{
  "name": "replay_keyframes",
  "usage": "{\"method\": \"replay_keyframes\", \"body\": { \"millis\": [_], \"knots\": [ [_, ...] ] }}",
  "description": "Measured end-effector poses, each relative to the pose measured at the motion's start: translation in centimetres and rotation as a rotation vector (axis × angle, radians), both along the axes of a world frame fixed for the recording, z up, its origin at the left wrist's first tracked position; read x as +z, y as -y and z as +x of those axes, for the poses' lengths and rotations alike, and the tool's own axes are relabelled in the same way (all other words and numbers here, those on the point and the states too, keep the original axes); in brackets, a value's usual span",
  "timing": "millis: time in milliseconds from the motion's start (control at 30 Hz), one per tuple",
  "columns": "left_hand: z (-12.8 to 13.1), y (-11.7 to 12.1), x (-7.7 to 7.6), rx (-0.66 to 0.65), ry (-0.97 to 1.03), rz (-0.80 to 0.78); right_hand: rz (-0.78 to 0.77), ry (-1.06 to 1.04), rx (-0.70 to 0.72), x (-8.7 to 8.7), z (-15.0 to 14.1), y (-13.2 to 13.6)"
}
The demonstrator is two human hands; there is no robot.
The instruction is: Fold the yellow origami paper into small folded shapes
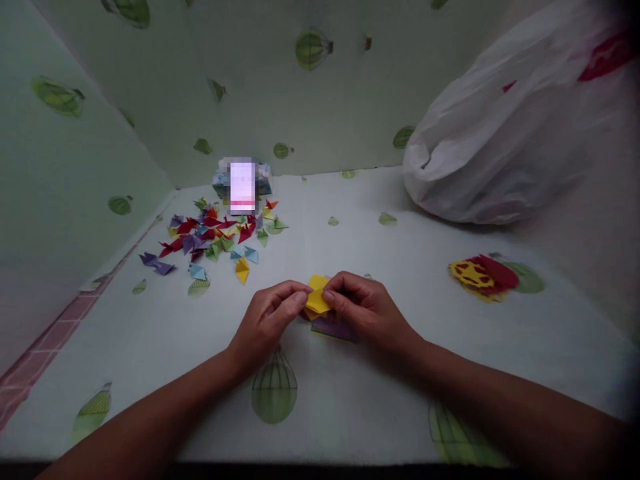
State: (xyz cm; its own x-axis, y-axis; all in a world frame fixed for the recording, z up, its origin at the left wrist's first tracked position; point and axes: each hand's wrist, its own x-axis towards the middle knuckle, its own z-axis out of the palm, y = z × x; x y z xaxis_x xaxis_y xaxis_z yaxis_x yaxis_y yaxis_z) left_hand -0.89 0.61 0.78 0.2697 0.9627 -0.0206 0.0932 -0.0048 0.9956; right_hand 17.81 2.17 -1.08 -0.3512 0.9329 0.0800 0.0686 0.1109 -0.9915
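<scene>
A piece of folded yellow paper (317, 302) is pinched between my two hands, a little above the table. My left hand (273, 317) grips its left edge between thumb and fingers. On the right side, my right hand (367, 308) presses the paper between thumb and curled index finger. Beneath the hands lies a stack of purple paper (334, 329) with a yellowish lower edge, partly hidden by the right hand. The exact folds in the yellow paper are too small to make out.
Many-coloured folded paper cranes (215, 233) lie heaped at the back left. Behind them a lit phone (243, 185) leans on a patterned box (264, 179). Red and yellow paper cutouts (483, 275) rest at the right. A big white plastic bag (480, 147) stands at the back right.
</scene>
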Motion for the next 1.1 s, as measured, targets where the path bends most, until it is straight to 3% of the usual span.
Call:
{"method": "replay_keyframes", "body": {
  "millis": [267,500,1100],
  "knots": [
    [0.5,-0.4,-0.1,0.060,-0.097,-0.059,0.047,0.033,0.037,-0.3,-0.2,0.0],
    [0.7,-0.2,-0.3,0.036,-0.065,-0.120,0.304,0.148,-0.066,0.0,0.0,0.2],
    [0.9,0.1,-0.3,0.054,0.046,-0.148,0.268,0.128,-0.053,0.5,-0.2,0.5]
  ]
}}
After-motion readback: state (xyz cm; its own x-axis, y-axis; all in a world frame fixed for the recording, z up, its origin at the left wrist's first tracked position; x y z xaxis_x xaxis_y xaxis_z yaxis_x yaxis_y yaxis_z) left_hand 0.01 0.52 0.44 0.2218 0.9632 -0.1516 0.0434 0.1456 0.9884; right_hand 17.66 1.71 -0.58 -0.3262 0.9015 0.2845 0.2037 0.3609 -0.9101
